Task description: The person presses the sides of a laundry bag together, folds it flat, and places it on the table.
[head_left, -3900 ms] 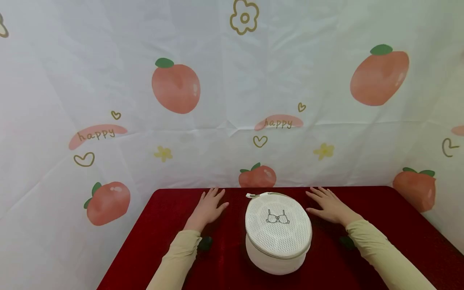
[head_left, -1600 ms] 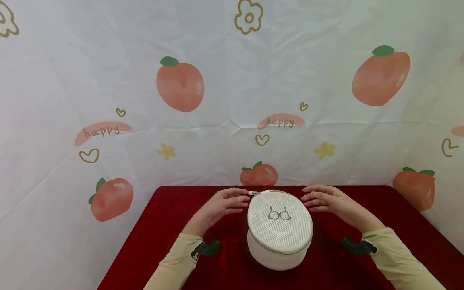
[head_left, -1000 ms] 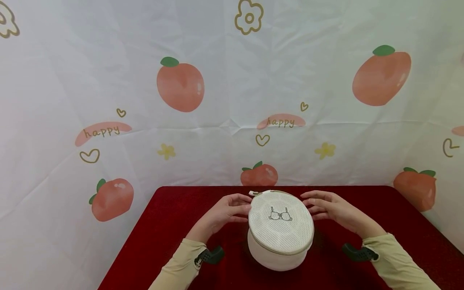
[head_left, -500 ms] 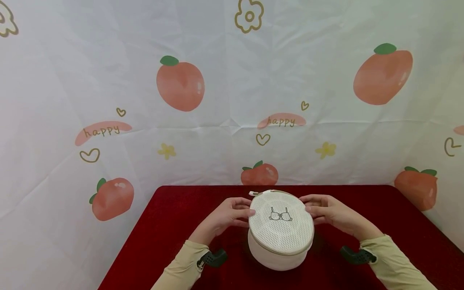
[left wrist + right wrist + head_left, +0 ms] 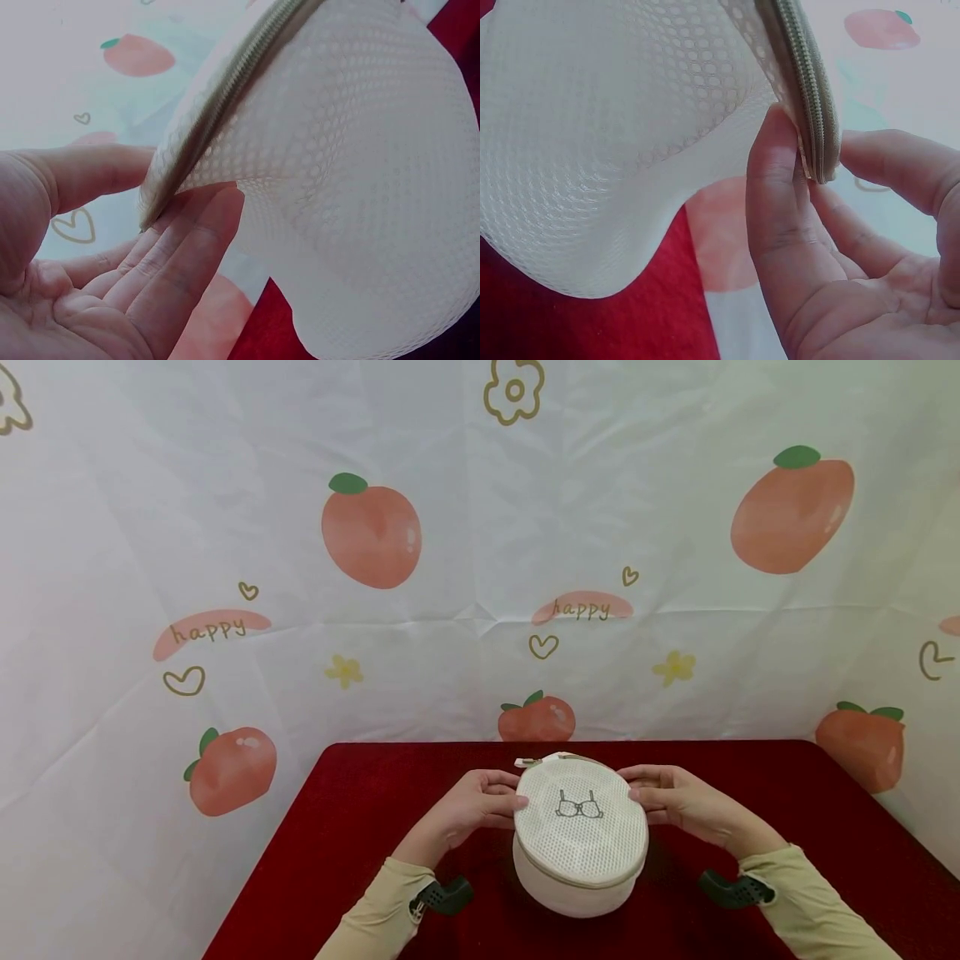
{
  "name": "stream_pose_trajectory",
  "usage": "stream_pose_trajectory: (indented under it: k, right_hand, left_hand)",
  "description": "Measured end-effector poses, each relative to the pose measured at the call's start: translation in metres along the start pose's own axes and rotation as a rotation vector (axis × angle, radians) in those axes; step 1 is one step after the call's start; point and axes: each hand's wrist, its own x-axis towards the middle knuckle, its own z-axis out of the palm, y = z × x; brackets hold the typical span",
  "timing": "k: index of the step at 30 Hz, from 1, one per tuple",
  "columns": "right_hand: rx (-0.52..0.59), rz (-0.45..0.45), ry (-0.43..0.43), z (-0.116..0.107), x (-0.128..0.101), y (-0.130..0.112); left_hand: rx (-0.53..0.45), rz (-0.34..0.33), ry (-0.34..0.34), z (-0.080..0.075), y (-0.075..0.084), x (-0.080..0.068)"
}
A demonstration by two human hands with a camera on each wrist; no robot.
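Note:
A round white mesh bra laundry bag point(image 5: 581, 852) stands on the red-covered table, with a line drawing of a bra on its lid. My left hand point(image 5: 468, 808) pinches the lid's rim on the left, thumb on top and fingers underneath. On the opposite side, my right hand point(image 5: 697, 812) holds the rim the same way. Both wrist views show the beige zipper point(image 5: 225, 97) running along the pinched edge, with the mesh wall sagging inward below it. A white zipper tab point(image 5: 528, 762) sticks out at the back left of the rim.
The red cloth point(image 5: 352, 827) covers the table around the bag. Behind it hangs a white curtain point(image 5: 450, 552) printed with peaches, hearts and flowers. A dark wrist mount point(image 5: 448, 896) sits at the left sleeve and another point(image 5: 735, 890) at the right.
Both hands lay spread on the cloth beside the bag, then lifted and came inward to its rim. Thumbs now press the lid's edge; the bag has hardly moved.

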Motion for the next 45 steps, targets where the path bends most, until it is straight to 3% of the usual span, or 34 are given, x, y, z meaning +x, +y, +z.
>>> stream_pose_trajectory:
  k: [25, 45]
  right_hand:
    - [-0.022, 0.027, 0.049, 0.003, 0.003, 0.013]
    - [-0.030, 0.103, 0.094, -0.005, 0.002, 0.054]
  left_hand:
    - [0.029, -0.022, 0.086, 0.000, -0.018, 0.006]
    - [0.068, -0.107, 0.159, 0.002, -0.056, 0.017]
